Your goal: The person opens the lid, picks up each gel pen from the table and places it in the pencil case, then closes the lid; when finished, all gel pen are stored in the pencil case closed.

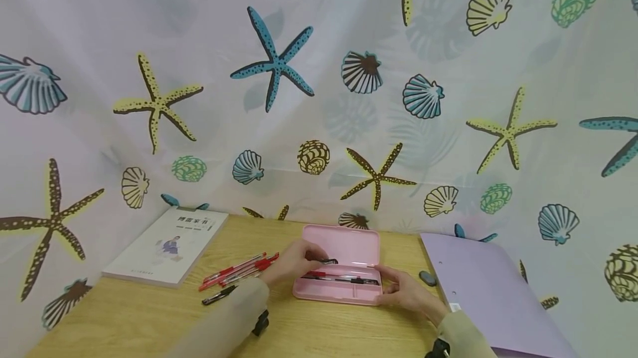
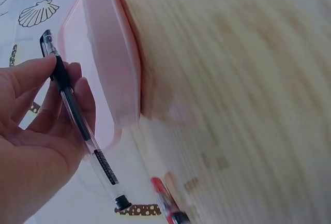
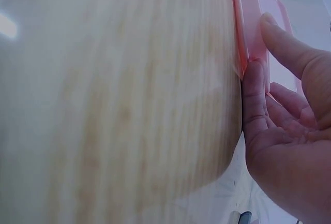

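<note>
A pink pencil case lies on the table with its lid raised at the back. Inside it are a red pen and a black pen. My left hand pinches a black gel pen between thumb and fingers, above the case's left part. At the case's right end, my right hand grips the edge, its thumb on the rim and a finger against the side.
Several red pens and a black pen lie left of the case. Farther left is a white book. A purple folder lies at the right, near a small dark oval object. A patterned curtain hangs behind the table.
</note>
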`<state>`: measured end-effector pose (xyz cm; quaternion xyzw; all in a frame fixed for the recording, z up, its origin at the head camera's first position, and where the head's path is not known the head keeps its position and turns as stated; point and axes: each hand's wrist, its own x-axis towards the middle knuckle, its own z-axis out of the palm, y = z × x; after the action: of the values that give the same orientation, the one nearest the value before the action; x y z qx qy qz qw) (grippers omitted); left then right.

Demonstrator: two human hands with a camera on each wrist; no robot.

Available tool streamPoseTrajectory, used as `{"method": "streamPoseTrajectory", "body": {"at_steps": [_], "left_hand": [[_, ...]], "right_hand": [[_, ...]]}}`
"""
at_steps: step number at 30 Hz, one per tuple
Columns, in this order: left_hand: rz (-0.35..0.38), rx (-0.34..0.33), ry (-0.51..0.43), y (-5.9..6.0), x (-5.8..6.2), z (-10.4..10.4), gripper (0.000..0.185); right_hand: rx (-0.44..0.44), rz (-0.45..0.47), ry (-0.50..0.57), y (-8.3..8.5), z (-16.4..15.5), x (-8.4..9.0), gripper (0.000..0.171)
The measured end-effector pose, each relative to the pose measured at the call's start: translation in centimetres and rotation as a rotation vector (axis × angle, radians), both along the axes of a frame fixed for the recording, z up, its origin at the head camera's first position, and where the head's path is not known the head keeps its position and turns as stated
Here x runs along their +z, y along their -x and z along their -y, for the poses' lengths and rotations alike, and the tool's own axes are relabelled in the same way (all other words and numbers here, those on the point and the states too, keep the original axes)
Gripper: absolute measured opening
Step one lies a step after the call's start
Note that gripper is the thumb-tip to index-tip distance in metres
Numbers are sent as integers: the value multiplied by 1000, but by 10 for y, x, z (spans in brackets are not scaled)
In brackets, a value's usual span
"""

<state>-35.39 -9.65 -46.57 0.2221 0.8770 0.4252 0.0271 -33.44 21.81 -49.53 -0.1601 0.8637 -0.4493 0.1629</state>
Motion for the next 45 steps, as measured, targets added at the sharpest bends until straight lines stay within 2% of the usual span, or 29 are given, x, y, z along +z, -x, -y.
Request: {"method": "streamPoseTrajectory", "body": {"at_steps": [4, 11, 19, 27, 34, 41, 45], "left_hand": [[12, 5, 13, 2, -1, -15, 15], [-48, -15, -3, 4, -3, -38, 15], [-63, -39, -11, 5, -1, -60, 17], [-73, -31, 20, 8, -5, -69, 17], [-69, -51, 49, 11, -9, -78, 13], [-106, -68, 95, 14, -10, -86, 7], [-84, -64, 112, 16, -11, -88, 5]], "right_hand": [[-3, -1, -7, -1, 0, 1, 86], [-12, 6, 4, -1, 1, 1, 86], [-11, 10, 16, -2, -1, 2, 86], [6, 13, 22, -3, 0, 4, 85], [25, 0, 35, -4, 1, 3, 84], [26, -5, 28, -4, 1, 4, 84], [44, -13, 44, -3, -1, 3, 85]]}}
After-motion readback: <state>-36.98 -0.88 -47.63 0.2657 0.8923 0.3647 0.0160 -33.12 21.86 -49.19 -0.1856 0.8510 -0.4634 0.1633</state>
